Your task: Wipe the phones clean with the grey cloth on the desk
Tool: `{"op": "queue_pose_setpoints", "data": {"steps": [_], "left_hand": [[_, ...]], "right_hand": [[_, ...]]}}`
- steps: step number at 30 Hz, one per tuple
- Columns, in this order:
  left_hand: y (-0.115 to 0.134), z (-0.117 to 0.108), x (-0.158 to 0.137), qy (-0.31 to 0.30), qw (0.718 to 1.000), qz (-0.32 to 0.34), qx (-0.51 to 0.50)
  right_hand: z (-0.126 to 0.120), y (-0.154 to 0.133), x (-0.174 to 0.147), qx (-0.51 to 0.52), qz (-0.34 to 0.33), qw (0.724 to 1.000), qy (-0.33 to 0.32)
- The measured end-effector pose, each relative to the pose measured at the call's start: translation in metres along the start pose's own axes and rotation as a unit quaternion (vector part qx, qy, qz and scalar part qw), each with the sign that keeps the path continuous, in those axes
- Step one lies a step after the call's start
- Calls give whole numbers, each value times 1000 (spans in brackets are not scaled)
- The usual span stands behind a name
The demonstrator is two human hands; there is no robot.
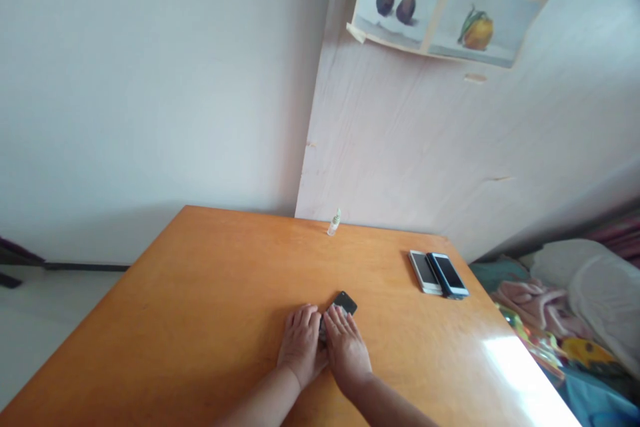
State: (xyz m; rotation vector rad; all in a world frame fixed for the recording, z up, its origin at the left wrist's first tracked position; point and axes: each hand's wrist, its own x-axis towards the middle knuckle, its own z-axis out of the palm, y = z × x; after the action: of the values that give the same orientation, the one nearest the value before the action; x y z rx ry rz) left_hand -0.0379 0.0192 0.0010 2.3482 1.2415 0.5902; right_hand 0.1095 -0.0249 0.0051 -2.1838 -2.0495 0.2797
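A dark phone lies at a slant on the wooden table, its far end showing beyond my fingers. My left hand is closed at the phone's left side, fingers bent. My right hand rests over the phone, its fingers straight, close together and pressing down. Under the right fingertips shows a bit of a small greyish cloth-like piece, mostly hidden. Both hands nearly touch, and they cover most of the phone.
A small clear pump bottle stands at the table's back edge near the wall. To the right lie a white phone and a dark-edged phone, side by side. Heaped fabrics sit beyond the right edge. Fruit pictures hang above.
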Motion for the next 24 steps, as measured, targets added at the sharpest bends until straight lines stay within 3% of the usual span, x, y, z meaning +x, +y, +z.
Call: {"op": "queue_pose_setpoints", "data": {"steps": [3,8,13,15,20,24], "left_hand": [[1,0,0,-1,1000,1,7],[0,0,1,-2,1000,-3,25],[-4,3,1,3,999,15,29],[-5,4,1,10,999,17,28],[-5,6,2,17,1000,3,23],[-5,6,3,11,1000,-3,19]], "right_hand": [[-7,8,0,13,-22,1000,-9],[-24,27,21,-1,76,997,10],[-3,21,-19,64,-49,996,31],[-3,26,-28,90,-66,993,37],[-31,61,0,120,77,988,65],[-35,63,19,125,103,983,83]]}}
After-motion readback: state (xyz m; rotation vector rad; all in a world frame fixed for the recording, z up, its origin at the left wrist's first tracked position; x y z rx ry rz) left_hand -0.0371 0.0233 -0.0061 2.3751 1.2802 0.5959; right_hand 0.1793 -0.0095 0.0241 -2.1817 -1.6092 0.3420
